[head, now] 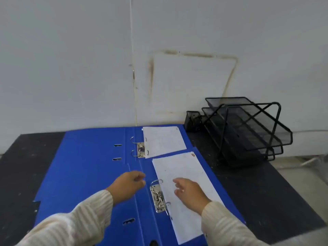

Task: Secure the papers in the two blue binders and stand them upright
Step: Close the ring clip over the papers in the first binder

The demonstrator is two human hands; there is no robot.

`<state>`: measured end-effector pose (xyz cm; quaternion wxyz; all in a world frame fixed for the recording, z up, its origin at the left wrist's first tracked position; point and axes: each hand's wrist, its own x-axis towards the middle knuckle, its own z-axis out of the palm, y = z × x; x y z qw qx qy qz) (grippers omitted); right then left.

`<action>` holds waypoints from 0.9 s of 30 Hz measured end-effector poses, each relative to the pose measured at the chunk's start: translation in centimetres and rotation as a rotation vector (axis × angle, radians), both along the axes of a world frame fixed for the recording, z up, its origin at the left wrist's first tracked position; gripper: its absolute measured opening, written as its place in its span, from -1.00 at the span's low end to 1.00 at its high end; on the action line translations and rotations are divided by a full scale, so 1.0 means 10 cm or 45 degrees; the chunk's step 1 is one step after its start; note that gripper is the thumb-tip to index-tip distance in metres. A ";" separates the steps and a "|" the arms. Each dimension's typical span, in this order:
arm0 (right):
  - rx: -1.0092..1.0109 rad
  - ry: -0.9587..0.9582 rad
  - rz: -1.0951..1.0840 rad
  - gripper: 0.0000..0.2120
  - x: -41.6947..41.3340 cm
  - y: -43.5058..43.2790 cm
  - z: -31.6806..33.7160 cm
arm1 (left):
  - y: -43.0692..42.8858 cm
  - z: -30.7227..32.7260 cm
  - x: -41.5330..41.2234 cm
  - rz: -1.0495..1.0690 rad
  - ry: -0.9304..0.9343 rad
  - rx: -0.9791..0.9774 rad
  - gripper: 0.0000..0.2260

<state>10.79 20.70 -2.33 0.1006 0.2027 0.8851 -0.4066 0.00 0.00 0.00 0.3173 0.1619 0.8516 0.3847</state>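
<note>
Two blue binders lie open and flat on the dark table. The far binder [92, 144] holds a stack of white papers [164, 142] on its right side, next to its metal ring clip [140, 150]. The near binder [99, 197] overlaps it and carries another stack of papers [184, 174] beside its ring mechanism [158, 197], whose rings look open. My left hand [128, 185] hovers over the near binder's spine, fingers loosely curled and holding nothing. Over the near papers, my right hand [190, 194] hangs with fingers apart, holding nothing.
A black wire-mesh paper tray stack [248, 128] stands at the back right of the table, with a small black mesh holder [192, 119] beside it. A stained white wall [106, 68] rises right behind the table. The table's right edge [301, 201] drops to a pale floor.
</note>
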 end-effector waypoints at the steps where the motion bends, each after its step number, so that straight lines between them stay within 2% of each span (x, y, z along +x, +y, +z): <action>1: 0.046 -0.044 0.044 -0.59 0.03 0.02 -0.08 | 0.05 -0.07 0.07 -0.002 -0.058 -0.013 -0.67; 6: 0.210 -0.107 0.273 -0.57 0.01 0.09 -0.39 | 0.29 -0.32 0.38 -0.075 -0.124 -0.095 -0.73; 10: 0.351 -0.108 0.498 -0.50 -0.18 0.13 -0.48 | 0.46 -0.45 0.48 -0.054 -0.117 -0.153 -0.86; 13: 0.427 -0.143 0.638 -0.48 -0.29 0.16 -0.52 | 0.55 -0.52 0.52 -0.040 -0.093 -0.193 -0.79; 17: 0.551 -0.207 0.774 -0.46 -0.35 0.18 -0.54 | 0.58 -0.59 0.55 0.023 -0.076 -0.221 -0.82; 22: 0.616 -0.252 0.844 -0.43 -0.37 0.19 -0.59 | 0.61 -0.60 0.57 0.086 -0.091 -0.183 -0.80; 27: 0.624 -0.287 0.905 -0.29 -0.31 0.28 -0.59 | 0.62 -0.59 0.54 0.116 -0.147 -0.198 -0.84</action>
